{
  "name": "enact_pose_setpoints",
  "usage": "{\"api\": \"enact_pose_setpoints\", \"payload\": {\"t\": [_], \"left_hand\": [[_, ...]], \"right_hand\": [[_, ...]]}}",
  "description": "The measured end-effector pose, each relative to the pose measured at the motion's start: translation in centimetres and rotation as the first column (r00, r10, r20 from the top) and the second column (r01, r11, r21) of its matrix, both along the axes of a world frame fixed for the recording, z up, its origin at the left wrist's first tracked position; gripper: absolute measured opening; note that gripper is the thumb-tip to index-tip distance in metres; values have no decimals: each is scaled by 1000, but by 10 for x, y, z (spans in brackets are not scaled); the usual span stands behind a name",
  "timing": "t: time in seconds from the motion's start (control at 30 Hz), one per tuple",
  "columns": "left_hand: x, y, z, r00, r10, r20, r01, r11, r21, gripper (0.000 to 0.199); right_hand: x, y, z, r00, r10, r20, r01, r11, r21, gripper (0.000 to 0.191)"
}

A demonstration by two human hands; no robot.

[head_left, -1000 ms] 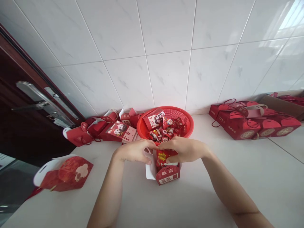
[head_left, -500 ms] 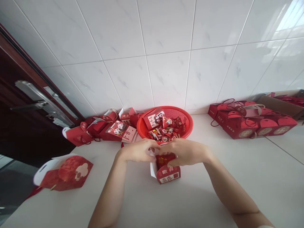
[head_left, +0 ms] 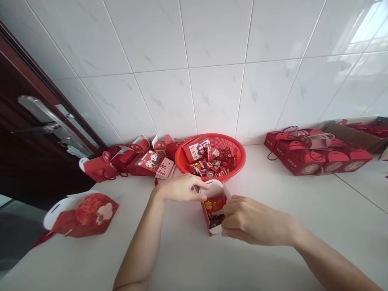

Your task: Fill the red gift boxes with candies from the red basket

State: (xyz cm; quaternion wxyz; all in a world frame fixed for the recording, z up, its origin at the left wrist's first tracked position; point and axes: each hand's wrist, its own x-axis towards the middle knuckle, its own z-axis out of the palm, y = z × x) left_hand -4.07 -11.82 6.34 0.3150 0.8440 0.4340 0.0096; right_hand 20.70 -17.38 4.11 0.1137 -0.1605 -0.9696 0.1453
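Observation:
A small red paper candy box stands open-topped on the white table, its pale inner flaps raised. Inside it lie red and gold wrapped candies. My left hand is at the box's back left edge, thumb and fingers bent around the raised flap. My right hand is curled over the right front side, fingers reaching in at the candies and thumb outside by the front flap. That hand hides the box's right side. Just behind stands a red plastic basket holding wrapped candies and a printed card box.
Several red gift boxes lie along the wall at left. Nearer stands a red box with a white handle flap. A group of red corded boxes and a cardboard carton are at right. A dark door borders the left.
My right hand has moved right and toward me, from the box's top to its right front side. The box has turned and its inside shows more. My left hand stays near the back flap.

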Motion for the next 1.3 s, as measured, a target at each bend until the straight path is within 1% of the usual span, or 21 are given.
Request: {"api": "enact_pose_setpoints", "payload": {"t": [0.1, 0.2, 0.3, 0.37, 0.47, 0.53, 0.63, 0.7, 0.87, 0.97, 1.03, 1.1, 1.17, 1.2, 1.27, 1.3], "left_hand": [[10, -5, 2, 998, 46, -51, -44, 998, 33, 35], [24, -10, 0, 996, 57, -74, -47, 991, 123, 23], [37, -13, -6, 995, 73, -65, -60, 980, 190, 12], [42, -12, -11, 996, 72, -52, -60, 978, 199, 16], [41, -7, -14, 999, 43, -19, -39, 982, 185, 23], [37, -4, -13, 1000, 27, -4, -26, 987, 160, 23], [31, -2, -9, 1000, 28, -4, -28, 994, 105, 18], [30, -2, -7, 1000, 31, -7, -30, 996, 88, 16], [31, -3, -4, 998, 45, -45, -40, 994, 105, 13], [30, -4, -3, 999, 20, -28, -17, 995, 98, 12], [27, -6, -2, 999, 32, 16, -33, 995, 95, 11], [25, -8, 0, 997, 59, 52, -64, 992, 104, 12], [23, -9, 0, 997, 62, 51, -68, 989, 129, 16], [22, -9, 0, 998, 50, 39, -55, 988, 141, 21], [20, -9, 0, 999, 28, 18, -31, 988, 152, 27], [20, -9, 0, 999, 27, 18, -29, 989, 146, 25]], "right_hand": [[0, -1, -6, 998, -44, -38, 46, 998, 53, 32], [-2, -5, -14, 988, -104, -115, 118, 986, 122, 32], [-5, -10, -24, 979, -81, -189, 108, 985, 134, 32], [-9, -13, -31, 969, -61, -239, 84, 993, 84, 26], [-13, -13, -41, 950, -55, -308, 47, 998, -33, 18], [-15, -12, -46, 932, -59, -357, 31, 996, -86, 18], [-15, -11, -50, 907, -61, -416, 15, 994, -112, 17], [-15, -10, -52, 903, -72, -423, 19, 991, -129, 17], [-13, -7, -54, 906, -126, -404, 42, 977, -209, 18], [-12, -4, -57, 889, -146, -433, 31, 965, -262, 18], [-13, -1, -59, 857, -213, -469, 77, 954, -291, 15], [-14, 1, -61, 796, -332, -506, 191, 932, -309, 9], [-16, 3, -63, 734, -445, -514, 313, 892, -326, 15], [-16, 4, -64, 716, -483, -504, 353, 874, -335, 18], [-16, 5, -65, 715, -519, -468, 384, 851, -358, 20], [-16, 5, -65, 723, -524, -449, 385, 846, -368, 19]]}}
